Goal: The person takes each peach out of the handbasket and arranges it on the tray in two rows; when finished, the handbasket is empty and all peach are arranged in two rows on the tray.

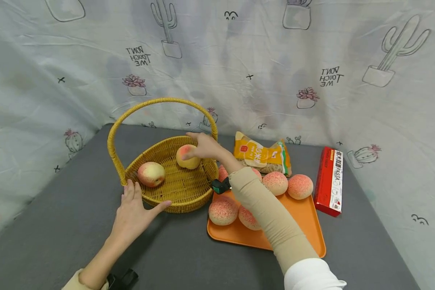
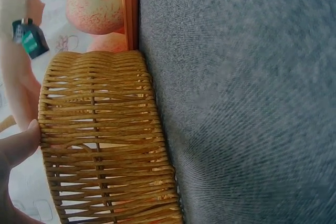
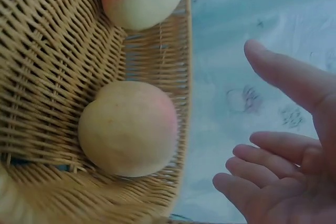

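Note:
A yellow wicker basket [image 1: 188, 207] with a tall arched handle stands on the left of the table. Inside it lie two peaches, one on the left [image 1: 151, 174] and one toward the back right [image 1: 189, 162]. My left hand [image 1: 132, 213] rests at the basket's front left, fingers at the rim and thumb spread wide; the left wrist view shows the thumb tip touching the woven rim. Over the back right of the basket is my right hand [image 1: 207, 146], beside the handle. In the right wrist view its fingers are extended, apart from the nearer peach [image 3: 128, 129], holding nothing.
An orange tray [image 1: 306, 219] with several peaches lies right of the basket, partly hidden by my right forearm. Behind it is a yellow food bag [image 1: 261, 155], and a red pasta box [image 1: 328, 181] lies farther right. A patterned cloth [image 1: 253, 52] hangs behind the table.

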`<move>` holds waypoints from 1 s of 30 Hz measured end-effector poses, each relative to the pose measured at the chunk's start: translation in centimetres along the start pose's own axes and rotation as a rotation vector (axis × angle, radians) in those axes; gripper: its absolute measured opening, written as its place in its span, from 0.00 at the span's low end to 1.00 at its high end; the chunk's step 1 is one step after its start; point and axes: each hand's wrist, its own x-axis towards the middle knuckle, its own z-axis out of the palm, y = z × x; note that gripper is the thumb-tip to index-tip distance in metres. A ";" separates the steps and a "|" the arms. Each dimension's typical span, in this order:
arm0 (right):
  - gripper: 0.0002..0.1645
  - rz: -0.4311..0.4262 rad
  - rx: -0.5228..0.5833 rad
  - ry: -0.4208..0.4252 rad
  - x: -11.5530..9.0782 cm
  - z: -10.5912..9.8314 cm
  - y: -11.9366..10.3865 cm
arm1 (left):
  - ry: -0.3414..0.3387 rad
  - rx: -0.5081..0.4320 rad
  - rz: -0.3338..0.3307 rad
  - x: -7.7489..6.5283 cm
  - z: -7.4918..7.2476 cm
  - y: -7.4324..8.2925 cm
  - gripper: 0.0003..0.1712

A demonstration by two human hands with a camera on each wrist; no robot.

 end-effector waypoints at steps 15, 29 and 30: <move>0.46 0.206 0.201 0.136 3.1 2.9 1.4 | -0.009 -0.009 -0.013 0.0 -0.2 0.0 0.70; 0.49 0.330 0.145 0.107 3.4 4.1 1.6 | 0.001 -0.005 -0.013 0.0 -0.2 0.1 0.71; 0.49 0.331 0.121 0.107 3.5 4.1 1.6 | 0.001 -0.004 -0.013 0.0 -0.2 0.1 0.71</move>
